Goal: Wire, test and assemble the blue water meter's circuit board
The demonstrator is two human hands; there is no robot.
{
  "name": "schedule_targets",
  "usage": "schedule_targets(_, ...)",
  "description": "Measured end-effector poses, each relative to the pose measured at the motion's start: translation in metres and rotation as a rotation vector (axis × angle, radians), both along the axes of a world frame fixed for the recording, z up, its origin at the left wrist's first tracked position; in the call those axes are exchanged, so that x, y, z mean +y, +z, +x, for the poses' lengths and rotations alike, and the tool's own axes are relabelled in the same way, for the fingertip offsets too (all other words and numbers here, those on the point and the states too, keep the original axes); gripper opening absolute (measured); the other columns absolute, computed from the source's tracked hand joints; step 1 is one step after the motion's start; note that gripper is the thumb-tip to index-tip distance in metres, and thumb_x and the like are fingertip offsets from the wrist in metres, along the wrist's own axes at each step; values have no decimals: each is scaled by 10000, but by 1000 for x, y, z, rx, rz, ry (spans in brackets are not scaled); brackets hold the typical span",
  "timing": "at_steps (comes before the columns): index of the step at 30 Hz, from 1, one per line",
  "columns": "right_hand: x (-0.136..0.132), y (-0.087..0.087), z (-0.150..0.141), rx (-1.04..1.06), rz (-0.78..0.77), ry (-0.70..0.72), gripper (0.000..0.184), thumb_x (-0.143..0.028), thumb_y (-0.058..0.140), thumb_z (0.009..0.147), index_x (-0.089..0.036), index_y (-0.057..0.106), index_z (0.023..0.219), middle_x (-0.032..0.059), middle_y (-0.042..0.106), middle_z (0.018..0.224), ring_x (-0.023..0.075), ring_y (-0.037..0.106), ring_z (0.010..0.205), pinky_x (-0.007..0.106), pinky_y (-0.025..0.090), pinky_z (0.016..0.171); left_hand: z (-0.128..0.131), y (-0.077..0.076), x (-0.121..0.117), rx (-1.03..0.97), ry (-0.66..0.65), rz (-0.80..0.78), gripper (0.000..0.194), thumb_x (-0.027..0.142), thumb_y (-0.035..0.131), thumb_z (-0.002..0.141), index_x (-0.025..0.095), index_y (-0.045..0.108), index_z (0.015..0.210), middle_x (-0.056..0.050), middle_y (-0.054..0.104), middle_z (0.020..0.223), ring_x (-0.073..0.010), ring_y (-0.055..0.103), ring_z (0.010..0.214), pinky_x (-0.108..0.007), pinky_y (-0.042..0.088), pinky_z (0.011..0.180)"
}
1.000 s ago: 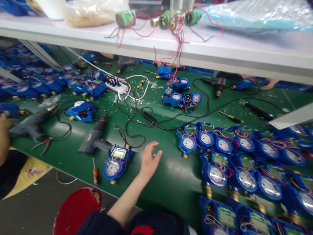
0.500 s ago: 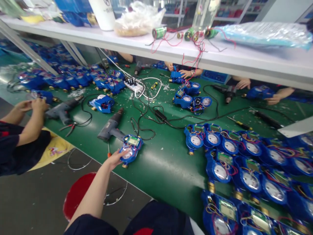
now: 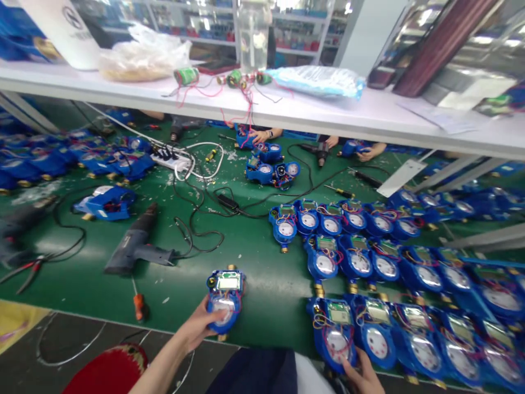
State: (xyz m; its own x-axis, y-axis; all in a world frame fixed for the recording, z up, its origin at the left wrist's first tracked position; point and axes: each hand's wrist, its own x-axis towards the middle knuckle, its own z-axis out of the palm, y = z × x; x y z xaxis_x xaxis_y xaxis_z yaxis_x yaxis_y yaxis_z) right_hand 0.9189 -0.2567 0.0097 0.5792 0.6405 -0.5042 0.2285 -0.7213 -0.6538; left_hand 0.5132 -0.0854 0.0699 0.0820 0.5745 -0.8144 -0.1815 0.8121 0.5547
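My left hand grips a blue water meter, its thumb on the round dial and the fingers curled at the left side. The meter's cover is off, showing a small display and circuit board, with brass fittings at both ends. Low on the right, my right hand holds the lower edge of another open water meter, the leftmost of the nearest row. Its thumb lies by the dial; part of the fingers is hidden. Red and yellow wires loop over that meter's face.
Several rows of open meters cover the right side. Left lie a heat gun, an orange-handled screwdriver, pliers and a blue housing. Cables run to a power strip. A white shelf overhangs; co-workers' hands are beyond.
The view has swung right. My left hand still holds its meter, now lying straighter in front of me. My right hand has come into view, on a meter of the nearest row.
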Motion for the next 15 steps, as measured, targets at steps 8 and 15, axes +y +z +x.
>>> schedule_targets(8, 9, 20, -21, 75, 70, -26, 614, -646, 560, 622, -186, 563, 1029, 114, 666, 928, 316, 637, 953, 391, 505, 860, 123, -22, 4, -113, -145, -3, 775, 272, 904, 472, 188, 482, 1116, -132, 704, 1039, -336, 697, 894, -456, 585, 695)
schedule_targets(15, 17, 39, -37, 102, 113, -70, 576, -550, 644, 643, -165, 583, 1067, 118, 651, 981, 300, 614, 951, 403, 477, 885, 186, -28, 44, -42, -234, 27, 440, 188, 729, 757, 184, 453, 1099, -121, 659, 1075, -278, 684, 954, -379, 605, 682)
